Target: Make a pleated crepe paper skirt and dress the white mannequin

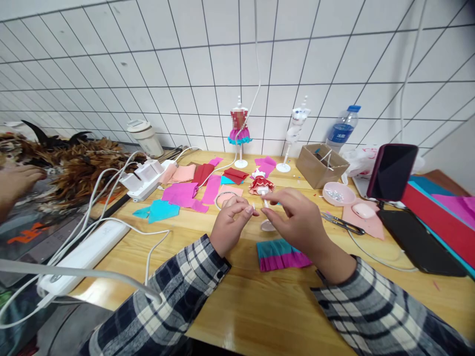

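Note:
In the middle of the table stands a small white dress form (262,189) wearing a ruffled red paper dress. My left hand (230,221) is curled in front of it, thumb and forefinger pinched at a tiny whitish bit too small to name. My right hand (297,217) is beside the form's stand, its thumb and forefinger apart in a curve, the other fingers partly hidden behind. Whether it touches the stand, I cannot tell. Below my right hand lies a pleated strip of blue and magenta crepe paper (280,257).
Crepe paper pieces (180,193) lie left of the form. Behind stand a dressed form (239,126) and a white one (297,126). On the right are a cardboard box (322,168), a bead bowl (338,194), thread snips (343,223) and a phone (392,173). Another person's hand (18,183) shows at left.

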Motion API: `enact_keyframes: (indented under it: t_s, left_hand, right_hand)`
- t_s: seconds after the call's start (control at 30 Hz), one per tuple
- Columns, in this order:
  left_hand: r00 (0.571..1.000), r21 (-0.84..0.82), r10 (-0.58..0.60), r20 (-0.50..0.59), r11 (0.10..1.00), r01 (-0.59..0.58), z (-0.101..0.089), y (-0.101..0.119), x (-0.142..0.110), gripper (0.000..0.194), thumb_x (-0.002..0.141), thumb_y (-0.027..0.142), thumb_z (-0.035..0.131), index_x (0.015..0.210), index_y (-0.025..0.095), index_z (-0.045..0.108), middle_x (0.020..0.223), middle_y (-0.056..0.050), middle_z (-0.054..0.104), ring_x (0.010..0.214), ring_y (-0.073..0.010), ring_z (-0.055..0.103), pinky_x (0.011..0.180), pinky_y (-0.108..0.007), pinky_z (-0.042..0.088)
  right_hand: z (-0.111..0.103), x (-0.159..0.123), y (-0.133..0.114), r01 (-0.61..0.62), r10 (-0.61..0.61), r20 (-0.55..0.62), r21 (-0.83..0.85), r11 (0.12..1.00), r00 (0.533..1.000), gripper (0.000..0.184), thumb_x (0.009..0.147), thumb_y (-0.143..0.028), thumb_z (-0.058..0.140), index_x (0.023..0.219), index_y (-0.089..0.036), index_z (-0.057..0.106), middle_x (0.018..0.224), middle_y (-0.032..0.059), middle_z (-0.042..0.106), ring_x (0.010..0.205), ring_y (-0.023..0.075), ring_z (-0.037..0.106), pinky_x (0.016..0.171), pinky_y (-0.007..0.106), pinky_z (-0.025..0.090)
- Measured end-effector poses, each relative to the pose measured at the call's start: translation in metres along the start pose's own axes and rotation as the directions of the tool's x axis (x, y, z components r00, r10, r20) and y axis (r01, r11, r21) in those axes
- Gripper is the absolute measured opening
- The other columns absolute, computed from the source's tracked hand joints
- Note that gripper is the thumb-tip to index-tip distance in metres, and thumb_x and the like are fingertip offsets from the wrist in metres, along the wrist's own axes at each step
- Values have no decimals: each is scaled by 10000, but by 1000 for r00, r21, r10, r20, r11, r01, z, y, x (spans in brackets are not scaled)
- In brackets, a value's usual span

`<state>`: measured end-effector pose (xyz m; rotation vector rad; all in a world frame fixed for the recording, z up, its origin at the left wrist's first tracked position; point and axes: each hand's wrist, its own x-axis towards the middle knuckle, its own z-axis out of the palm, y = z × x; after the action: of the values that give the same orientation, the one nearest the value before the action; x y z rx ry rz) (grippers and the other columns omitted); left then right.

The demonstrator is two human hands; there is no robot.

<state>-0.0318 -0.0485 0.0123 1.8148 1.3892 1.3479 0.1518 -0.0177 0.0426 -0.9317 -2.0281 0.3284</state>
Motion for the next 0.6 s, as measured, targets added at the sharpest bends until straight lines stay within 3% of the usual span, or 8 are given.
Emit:
enact_keyframes:
  t_s: [0.07, 0.13, 0.4, 0.6]
  left_hand:
    - [1000, 22, -3, 0, 1000, 3, -1, -1, 0, 313, 947, 395, 494, 833, 202, 714, 920, -62, 597, 974, -231, 569, 944, -416, 433]
    - [1000, 63, 10, 0, 998, -10, -1, -1, -1, 287, 936, 399, 514, 889, 206, 722, 944, -66, 605, 1000, -244, 558, 949, -432, 417]
    - [992, 363, 124, -23, 926, -107, -2, 7, -6, 212, 903, 337, 575, 840, 241, 754, 895, -47, 620, 918, -225, 530, 861, -416, 352]
    - [953, 543, 302, 14, 798, -261, -4, 4, -9, 161, 863, 306, 611, 799, 249, 746, 908, -56, 636, 915, -238, 513, 843, -426, 328]
  right_hand:
    - [-1, -3, -1, 148, -146, 33, -81, 986, 989, 148, 908, -279, 620, 964, -250, 753, 901, 45, 717, 821, 185, 646, 730, 298, 482]
    - [1, -5, -1, 178, -173, 57, -104, 978, 983, 165, 932, -278, 600, 968, -252, 758, 907, 41, 732, 843, 186, 658, 751, 299, 487]
    - [8, -7, 1, 102, -93, 106, -80, 992, 990, 165, 926, -274, 604, 937, -230, 763, 914, 29, 740, 749, 148, 646, 659, 265, 467]
    - [10, -4, 1, -7, 4, 162, 18, 1000, 987, 95, 855, -212, 648, 822, -212, 737, 793, 7, 696, 610, 118, 564, 605, 260, 423]
